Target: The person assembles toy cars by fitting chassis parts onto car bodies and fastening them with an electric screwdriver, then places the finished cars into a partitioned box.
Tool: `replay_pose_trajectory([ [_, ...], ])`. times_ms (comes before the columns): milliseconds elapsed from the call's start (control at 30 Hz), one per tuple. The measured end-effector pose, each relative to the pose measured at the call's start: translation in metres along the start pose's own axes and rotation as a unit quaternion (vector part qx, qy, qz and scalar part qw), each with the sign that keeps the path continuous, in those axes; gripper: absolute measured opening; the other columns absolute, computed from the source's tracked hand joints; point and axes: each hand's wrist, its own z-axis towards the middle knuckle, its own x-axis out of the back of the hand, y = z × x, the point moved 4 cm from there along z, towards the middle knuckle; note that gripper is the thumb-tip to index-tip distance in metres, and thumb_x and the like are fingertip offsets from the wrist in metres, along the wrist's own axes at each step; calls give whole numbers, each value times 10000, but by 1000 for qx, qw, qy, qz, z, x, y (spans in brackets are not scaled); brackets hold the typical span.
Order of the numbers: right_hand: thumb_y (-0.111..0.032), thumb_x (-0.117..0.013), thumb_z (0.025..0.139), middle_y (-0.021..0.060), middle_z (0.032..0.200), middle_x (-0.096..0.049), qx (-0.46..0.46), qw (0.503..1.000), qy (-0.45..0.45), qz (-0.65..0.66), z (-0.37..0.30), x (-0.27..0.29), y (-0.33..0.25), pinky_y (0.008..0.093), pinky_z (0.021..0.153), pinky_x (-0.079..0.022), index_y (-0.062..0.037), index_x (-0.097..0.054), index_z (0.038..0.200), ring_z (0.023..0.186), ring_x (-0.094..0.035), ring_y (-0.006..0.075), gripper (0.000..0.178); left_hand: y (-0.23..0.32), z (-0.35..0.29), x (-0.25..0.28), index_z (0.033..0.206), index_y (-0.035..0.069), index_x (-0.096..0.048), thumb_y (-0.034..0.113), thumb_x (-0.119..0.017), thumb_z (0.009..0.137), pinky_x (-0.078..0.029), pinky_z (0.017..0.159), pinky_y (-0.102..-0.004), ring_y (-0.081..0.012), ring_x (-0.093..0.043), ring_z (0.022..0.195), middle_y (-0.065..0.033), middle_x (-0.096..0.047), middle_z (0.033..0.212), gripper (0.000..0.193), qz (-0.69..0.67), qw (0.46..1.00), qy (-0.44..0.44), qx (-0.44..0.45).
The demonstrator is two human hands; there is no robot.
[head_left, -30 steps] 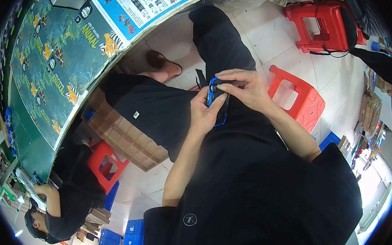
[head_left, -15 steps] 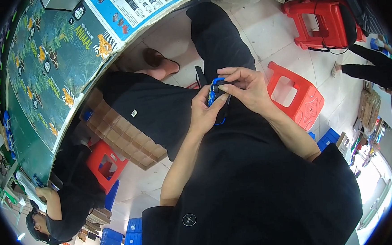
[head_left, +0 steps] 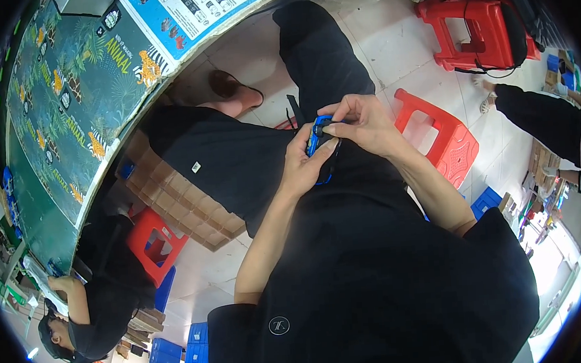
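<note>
Above my lap, my left hand is closed around a small blue-and-black plastic piece; its kind is not plain. Part of its blue edge shows below my fingers. My right hand pinches a dark rounded part at the upper end of the same piece, with thumb and forefinger pressed there. Both hands meet at this piece, and the fingers hide much of it.
A green table with an animal-print cover curves along the left. Beneath its edge stands a divided cardboard box. Red stools stand to my right. A co-worker sits at lower left; another person's legs show at far right.
My right fingers have shifted slightly on the piece, and my left hand keeps its hold. At far right the other person's legs have moved.
</note>
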Motion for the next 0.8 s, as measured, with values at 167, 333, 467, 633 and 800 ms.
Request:
replay_pose_trajectory([
  [167,13,-744,811,204,1066,-692,-8,1000,-17,16,5,3,3,287,805,-547,42,-594,830,889,-675,164,153,-3,1,0,1111,43,-652,156,-716,916,-435,688,-202,-25,-528,758,47,-612,851,235,-18,1000,11,-3],
  [333,15,-710,859,152,1021,-709,-33,999,-36,7,16,0,17,267,794,-550,8,-594,892,875,-675,131,120,-8,3,7,1184,22,-630,168,-652,949,-562,713,-282,-120,-659,749,-55,-679,959,278,-59,996,-2,62],
  [467,-6,-706,873,97,936,-712,-20,999,-19,-24,22,-9,23,258,779,-541,16,-614,941,840,-667,110,117,-8,5,11,1213,-3,-597,244,-578,991,-583,737,-306,-190,-698,746,-115,-699,942,333,-168,980,-11,110],
  [633,-103,-733,879,97,853,-697,55,998,4,8,25,-20,24,267,650,-525,38,-623,993,762,-656,117,212,-3,3,17,1168,-13,-612,214,-590,988,-596,798,-329,-216,-725,838,-128,-713,987,291,-163,982,-6,93],
  [800,-132,-749,882,167,1030,-694,61,993,39,88,8,-26,27,289,842,-535,68,-615,1126,981,-670,170,343,-1,1,25,1154,2,-648,206,-611,985,-558,787,-295,-174,-703,861,-101,-714,1018,267,-243,964,66,84],
])
